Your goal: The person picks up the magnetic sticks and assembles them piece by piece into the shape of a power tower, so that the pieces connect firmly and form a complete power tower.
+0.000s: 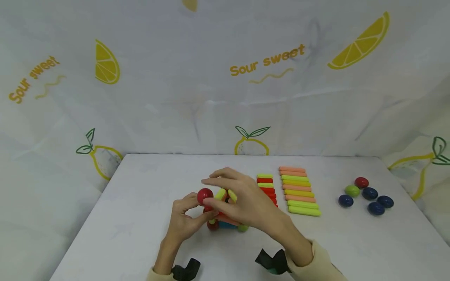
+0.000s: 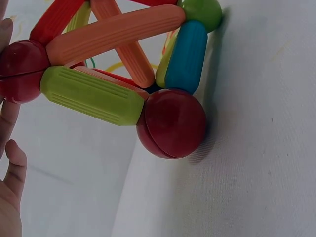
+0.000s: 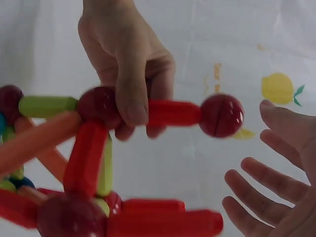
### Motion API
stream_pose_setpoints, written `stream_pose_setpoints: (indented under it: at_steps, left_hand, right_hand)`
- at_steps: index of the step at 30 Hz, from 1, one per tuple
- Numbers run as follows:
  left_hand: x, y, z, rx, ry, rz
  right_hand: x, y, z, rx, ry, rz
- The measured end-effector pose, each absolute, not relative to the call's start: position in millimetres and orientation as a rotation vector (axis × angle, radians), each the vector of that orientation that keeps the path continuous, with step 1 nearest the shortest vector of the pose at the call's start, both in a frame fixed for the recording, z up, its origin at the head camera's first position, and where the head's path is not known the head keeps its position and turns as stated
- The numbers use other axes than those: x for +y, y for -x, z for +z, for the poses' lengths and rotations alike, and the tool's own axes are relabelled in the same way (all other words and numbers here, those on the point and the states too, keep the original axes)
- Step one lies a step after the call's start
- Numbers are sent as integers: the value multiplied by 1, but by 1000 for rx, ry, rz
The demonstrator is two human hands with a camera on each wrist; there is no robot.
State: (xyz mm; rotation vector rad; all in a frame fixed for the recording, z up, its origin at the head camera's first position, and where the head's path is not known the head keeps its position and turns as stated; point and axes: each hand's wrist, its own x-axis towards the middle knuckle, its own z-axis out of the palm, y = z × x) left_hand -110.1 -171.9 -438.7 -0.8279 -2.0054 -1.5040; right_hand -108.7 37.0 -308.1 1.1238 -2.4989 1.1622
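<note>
in the head view, the frame [image 1: 228, 219] stands on the surface [image 1: 123, 218], open room leftward, spare sticks [image 1: 303, 210] near right. in the left wrist view, its lower red ball [image 2: 172, 123] rests there. in the right wrist view, your left hand [image 3: 128, 61] pinches the red stick [image 3: 175, 113]; your right hand [image 3: 297, 202] is apart, fingers spread. you seem to be fitting that stick; next, likely steady the joint.

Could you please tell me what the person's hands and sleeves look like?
The left hand and right hand are bare, without gloves. The left sleeve and right sleeve are pale cream. Angular black pieces show near both sleeves, perhaps parts of straps.
</note>
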Motion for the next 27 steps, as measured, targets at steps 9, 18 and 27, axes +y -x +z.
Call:
stream_pose_setpoints:
  at_steps: [9, 18, 27]
  left_hand:
    - [-175, 108, -436, -2081, 726, -1474]
    - [-176, 108, -437, -2086, 733, -1479]
    - [-175, 108, -438, -2087, 733, -1482]
  right_hand:
    - [115, 150, -297, -2422, -743, 995]
    - [231, 196, -333, -2651, -337, 790]
    - [338, 210, -393, -2985, -76, 566]
